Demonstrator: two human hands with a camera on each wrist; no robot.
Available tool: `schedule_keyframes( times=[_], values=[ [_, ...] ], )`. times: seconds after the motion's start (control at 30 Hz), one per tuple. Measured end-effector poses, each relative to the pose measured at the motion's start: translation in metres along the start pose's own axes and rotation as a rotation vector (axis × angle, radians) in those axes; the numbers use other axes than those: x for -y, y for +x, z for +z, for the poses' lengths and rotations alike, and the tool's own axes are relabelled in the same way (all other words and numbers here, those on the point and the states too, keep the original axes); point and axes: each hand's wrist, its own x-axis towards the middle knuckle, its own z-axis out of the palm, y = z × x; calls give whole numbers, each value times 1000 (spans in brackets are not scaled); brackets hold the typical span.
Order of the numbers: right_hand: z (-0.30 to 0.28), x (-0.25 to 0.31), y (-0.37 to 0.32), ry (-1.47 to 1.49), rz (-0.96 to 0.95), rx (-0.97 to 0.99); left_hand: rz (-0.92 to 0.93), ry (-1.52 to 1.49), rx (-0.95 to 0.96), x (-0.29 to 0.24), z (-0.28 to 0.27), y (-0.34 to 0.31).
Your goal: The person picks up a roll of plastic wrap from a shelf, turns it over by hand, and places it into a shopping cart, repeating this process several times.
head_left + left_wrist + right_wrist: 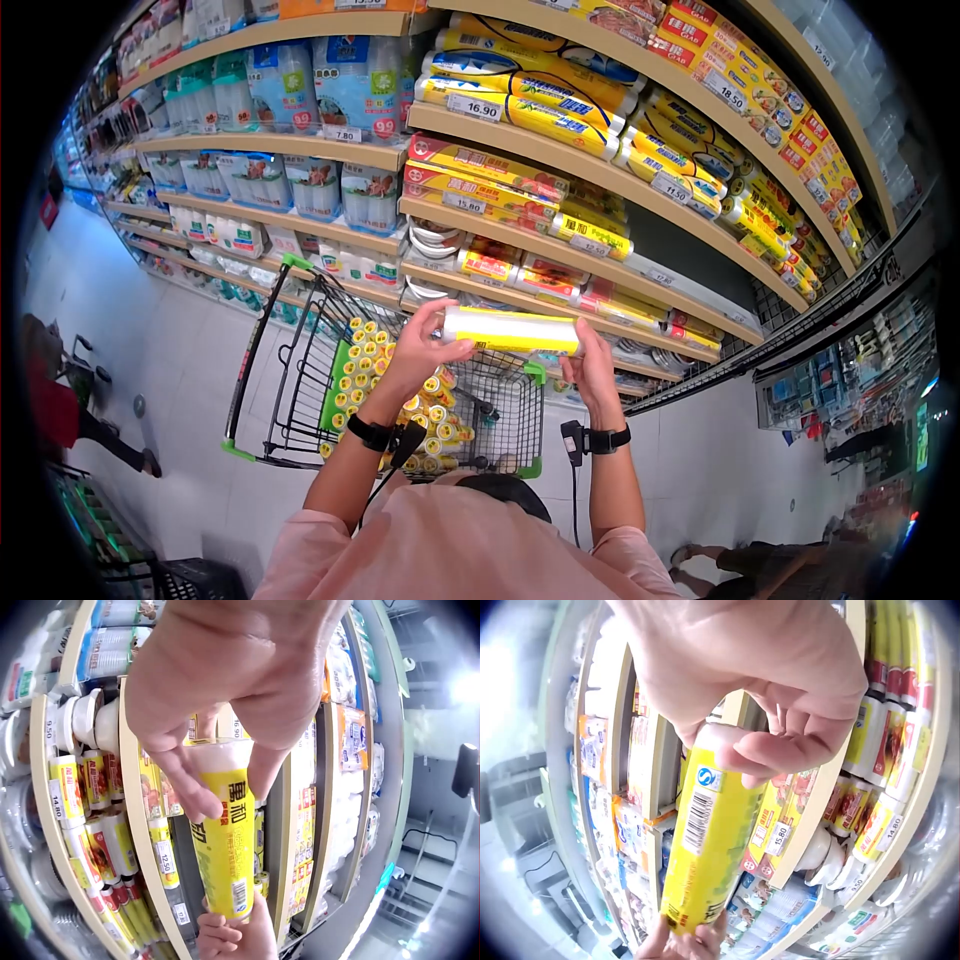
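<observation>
Both hands hold a yellow-wrapped roll (pixel 512 328) with white ends, level in front of the chest and over the far end of the cart. My left hand (pixel 425 350) grips its left end, thumb along the near side. The right hand (pixel 592 362) pinches the opposite end. In the left wrist view, the left fingers close round the white end of the roll (pixel 229 840), and a barcode shows near the far end. In the right wrist view, thumb and fingertips of the right hand (pixel 757 682) grasp the roll (pixel 712 832) beside its barcode.
A shopping cart (pixel 290 290) stands below, with many yellow-lidded containers (pixel 435 425) inside. Shelves ahead carry yellow rolls (pixel 540 105), boxed wraps (pixel 480 185), cups (pixel 370 195) and price tags (pixel 475 107). Another person (pixel 75 415) is at the left, and a basket (pixel 200 578) sits at lower left.
</observation>
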Motion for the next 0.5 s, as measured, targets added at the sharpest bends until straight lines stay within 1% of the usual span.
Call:
schedule_keyframes(
  times=[0.03, 0.1, 0.23, 0.33, 0.37, 0.5],
  values=[
    [-4, -2, 0, 16, 24, 55, 16, -14, -24, -1, 2, 0],
    [-13, -7, 4, 48, 73, 170, -26, -29, -67, -4, 0, 2],
    [-14, -15, 0, 93, -43, 267, -76, -55, -182, -2, -4, 3],
    [-10, -12, -6, 128, -136, 291, -100, -91, -203, -3, 0, 2],
    [-18, -19, 1, 147, -164, 326, -92, -66, -227, 2, 0, 3],
    [-19, -16, -3, 166, -243, 426, -151, -61, -251, 5, 0, 0]
  ],
)
